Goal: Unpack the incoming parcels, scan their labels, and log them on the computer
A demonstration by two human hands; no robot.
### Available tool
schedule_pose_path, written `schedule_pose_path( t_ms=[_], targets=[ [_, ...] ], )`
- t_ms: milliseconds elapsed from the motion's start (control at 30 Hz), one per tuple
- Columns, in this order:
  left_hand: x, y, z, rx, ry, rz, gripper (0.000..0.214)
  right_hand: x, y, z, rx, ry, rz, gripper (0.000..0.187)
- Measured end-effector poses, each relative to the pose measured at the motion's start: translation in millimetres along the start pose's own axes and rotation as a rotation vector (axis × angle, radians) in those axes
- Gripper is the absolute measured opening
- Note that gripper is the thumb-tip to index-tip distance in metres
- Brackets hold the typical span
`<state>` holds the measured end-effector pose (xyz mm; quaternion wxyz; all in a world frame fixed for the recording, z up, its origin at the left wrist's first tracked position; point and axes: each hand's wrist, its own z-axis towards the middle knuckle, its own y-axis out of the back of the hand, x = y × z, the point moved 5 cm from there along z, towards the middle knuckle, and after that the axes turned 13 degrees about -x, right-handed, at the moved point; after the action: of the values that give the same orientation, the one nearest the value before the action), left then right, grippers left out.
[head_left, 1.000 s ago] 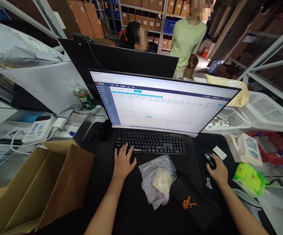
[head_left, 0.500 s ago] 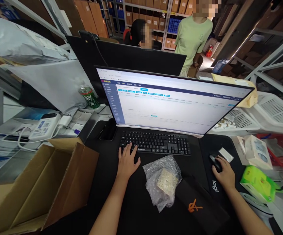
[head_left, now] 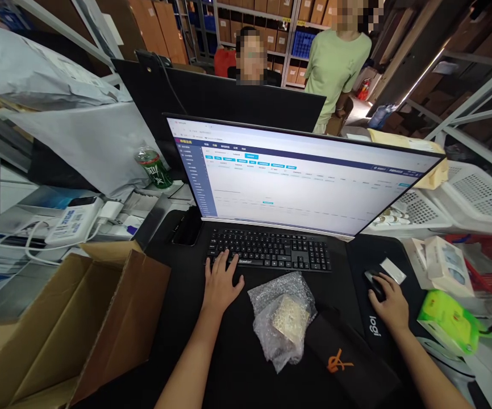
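On the bench (head_left: pixel 240 372), before the monitor (head_left: pixel 297 176): keyboard (head_left: pixel 271 250). On its left end, left hand (head_left: pixel 222 282). Right of the keyboard, mouse (head_left: pixel 372 282), under the right hand (head_left: pixel 390 302). Before the keyboard, between the hands: bubble wrap (head_left: pixel 282 319), with pouch (head_left: pixel 350 358) touching its right side. Left of the keyboard, by the monitor's corner, phone (head_left: pixel 187 227); further left and behind, bottle (head_left: pixel 155 167). At the bench's left edge, box (head_left: pixel 58 324). Far right, behind the mouse: baskets (head_left: pixel 476 199).

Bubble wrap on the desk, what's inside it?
A small pale bumpy square shows through the bubble wrap. The wrap blurs it, so what it is cannot be told. Its underside is hidden.
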<state>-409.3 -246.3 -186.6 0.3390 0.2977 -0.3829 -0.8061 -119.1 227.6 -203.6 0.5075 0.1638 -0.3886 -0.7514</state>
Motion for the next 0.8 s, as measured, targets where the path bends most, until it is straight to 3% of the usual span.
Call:
schedule_pose_path(
  t_ms=[800],
  targets=[
    [0.3,-0.8,-1.0,-0.024,-0.014,0.014,0.055,0.2,-1.0,-0.9,0.021,-0.024,0.003,0.040]
  ],
)
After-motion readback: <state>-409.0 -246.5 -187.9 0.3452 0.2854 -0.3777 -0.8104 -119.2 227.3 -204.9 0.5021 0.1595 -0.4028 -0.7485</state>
